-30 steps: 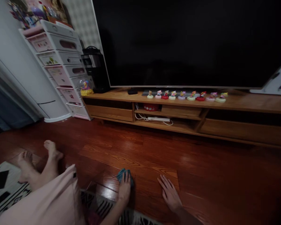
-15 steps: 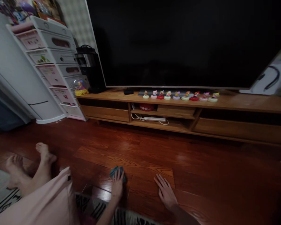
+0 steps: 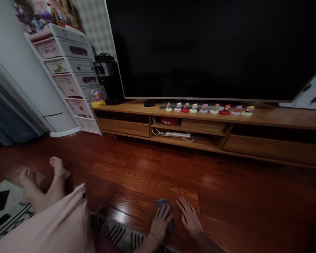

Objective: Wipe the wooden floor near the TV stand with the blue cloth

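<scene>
Under my left hand [image 3: 160, 222] is a small bunched grey-blue cloth [image 3: 162, 202], pressed against the glossy wooden floor [image 3: 116, 186]. My fingers lie over the cloth and hold it down, and part of it shows beyond the fingertips and to the right. Just to the right, my right hand [image 3: 190, 216] rests palm down on the floorboards, with its fingers stretched out and nothing in it. A short gap separates the two hands.
A low wooden TV stand [image 3: 129, 128] runs across ahead, carrying several small figurines [image 3: 193, 108] and a large television [image 3: 200, 49]. At left are a drawer tower [image 3: 81, 70], a pink cushion [image 3: 52, 225] and a person's bare feet [image 3: 58, 168]. A patterned rug [image 3: 116, 230] lies near me.
My left hand has slid the cloth rightward across the floor, close to my right hand. My right hand stays almost in place. The view has shifted slightly left.
</scene>
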The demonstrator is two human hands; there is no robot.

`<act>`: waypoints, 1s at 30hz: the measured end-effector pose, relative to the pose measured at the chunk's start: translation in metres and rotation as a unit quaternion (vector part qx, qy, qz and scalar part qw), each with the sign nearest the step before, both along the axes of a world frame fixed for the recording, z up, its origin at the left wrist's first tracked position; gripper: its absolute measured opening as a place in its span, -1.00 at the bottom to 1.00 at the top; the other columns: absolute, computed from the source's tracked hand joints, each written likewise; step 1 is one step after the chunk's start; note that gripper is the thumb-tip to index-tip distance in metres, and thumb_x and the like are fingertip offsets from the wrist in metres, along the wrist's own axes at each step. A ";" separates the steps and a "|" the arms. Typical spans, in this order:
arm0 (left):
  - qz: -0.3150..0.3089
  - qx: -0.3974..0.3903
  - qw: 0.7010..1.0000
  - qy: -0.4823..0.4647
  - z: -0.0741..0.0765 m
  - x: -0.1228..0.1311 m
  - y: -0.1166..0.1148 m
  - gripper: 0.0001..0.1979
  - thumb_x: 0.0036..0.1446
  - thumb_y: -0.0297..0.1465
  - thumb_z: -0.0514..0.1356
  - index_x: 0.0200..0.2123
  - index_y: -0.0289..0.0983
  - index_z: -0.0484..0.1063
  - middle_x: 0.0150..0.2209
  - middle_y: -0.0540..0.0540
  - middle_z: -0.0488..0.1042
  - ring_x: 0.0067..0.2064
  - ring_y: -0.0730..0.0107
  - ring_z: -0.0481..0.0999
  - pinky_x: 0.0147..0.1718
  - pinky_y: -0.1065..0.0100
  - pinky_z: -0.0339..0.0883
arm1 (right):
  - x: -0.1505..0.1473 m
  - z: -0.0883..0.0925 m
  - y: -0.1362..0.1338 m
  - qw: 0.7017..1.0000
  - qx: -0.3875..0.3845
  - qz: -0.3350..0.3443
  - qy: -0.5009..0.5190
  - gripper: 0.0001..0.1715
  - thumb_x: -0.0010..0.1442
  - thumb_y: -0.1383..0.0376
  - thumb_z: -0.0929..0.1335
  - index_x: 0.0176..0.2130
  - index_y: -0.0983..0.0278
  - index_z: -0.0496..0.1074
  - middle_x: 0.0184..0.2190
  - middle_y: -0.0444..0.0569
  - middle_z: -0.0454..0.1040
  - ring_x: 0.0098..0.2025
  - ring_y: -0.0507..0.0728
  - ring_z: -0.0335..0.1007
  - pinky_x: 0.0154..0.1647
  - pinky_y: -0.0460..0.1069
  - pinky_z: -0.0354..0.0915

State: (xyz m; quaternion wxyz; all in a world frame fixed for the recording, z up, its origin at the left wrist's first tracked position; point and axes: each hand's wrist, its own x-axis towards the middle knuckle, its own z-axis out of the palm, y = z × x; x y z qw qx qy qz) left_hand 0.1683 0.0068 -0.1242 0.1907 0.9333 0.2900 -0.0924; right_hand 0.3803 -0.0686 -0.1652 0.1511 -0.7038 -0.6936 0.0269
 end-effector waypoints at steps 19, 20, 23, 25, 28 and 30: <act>0.075 0.040 0.996 0.014 0.006 -0.024 0.011 -0.35 0.25 -0.52 -0.03 0.37 -0.03 -0.04 0.42 -0.06 -0.18 0.41 0.10 -0.20 0.32 -0.08 -0.10 | -0.001 0.002 -0.002 1.000 0.002 0.004 -0.007 -0.21 0.23 0.44 0.11 0.38 0.04 -0.06 0.41 -0.15 -0.09 0.41 0.13 -0.16 0.38 0.23 -0.05; 0.043 0.027 0.999 -0.001 0.003 -0.015 0.007 -0.36 0.27 -0.50 -0.03 0.37 -0.01 -0.05 0.43 -0.05 -0.20 0.41 0.11 -0.19 0.32 -0.07 -0.09 | 0.000 0.001 -0.002 1.000 0.000 0.005 -0.007 -0.21 0.24 0.43 0.11 0.38 0.04 -0.06 0.41 -0.15 -0.08 0.41 0.13 -0.15 0.37 0.23 -0.04; 0.025 0.023 0.999 -0.020 0.001 -0.016 0.017 -0.33 0.25 -0.54 -0.04 0.36 0.05 -0.04 0.42 0.00 -0.19 0.41 0.18 -0.16 0.32 -0.05 -0.07 | 0.002 -0.002 -0.002 1.000 0.007 0.003 -0.009 -0.21 0.24 0.43 0.11 0.38 0.03 -0.07 0.40 -0.15 -0.06 0.41 0.14 -0.14 0.37 0.23 -0.03; 0.093 0.051 0.994 -0.005 0.006 -0.038 0.039 -0.27 0.19 -0.63 -0.05 0.35 0.05 -0.02 0.42 0.01 -0.17 0.41 0.22 -0.15 0.33 -0.01 -0.09 | 0.003 -0.004 -0.002 1.000 0.012 0.003 -0.010 -0.21 0.23 0.43 0.11 0.38 0.03 -0.07 0.40 -0.15 -0.05 0.41 0.15 -0.13 0.37 0.24 -0.04; 0.284 0.113 0.951 0.049 0.020 -0.091 0.074 -0.20 0.10 -0.72 -0.06 0.36 -0.07 -0.01 0.42 -0.08 -0.16 0.41 0.20 -0.16 0.32 0.05 -0.09 | 0.004 -0.006 -0.001 1.000 0.011 0.004 -0.008 -0.21 0.23 0.43 0.11 0.38 0.03 -0.06 0.40 -0.16 -0.06 0.40 0.15 -0.11 0.37 0.24 -0.03; 0.398 0.140 0.903 0.082 0.030 -0.126 0.089 -0.24 0.13 -0.71 -0.08 0.37 -0.14 -0.01 0.42 -0.15 -0.13 0.41 0.16 -0.12 0.28 0.04 -0.01 | 0.005 -0.007 -0.001 1.000 0.009 0.000 -0.007 -0.20 0.22 0.43 0.12 0.38 0.03 -0.04 0.40 -0.17 -0.05 0.40 0.15 -0.10 0.37 0.23 -0.02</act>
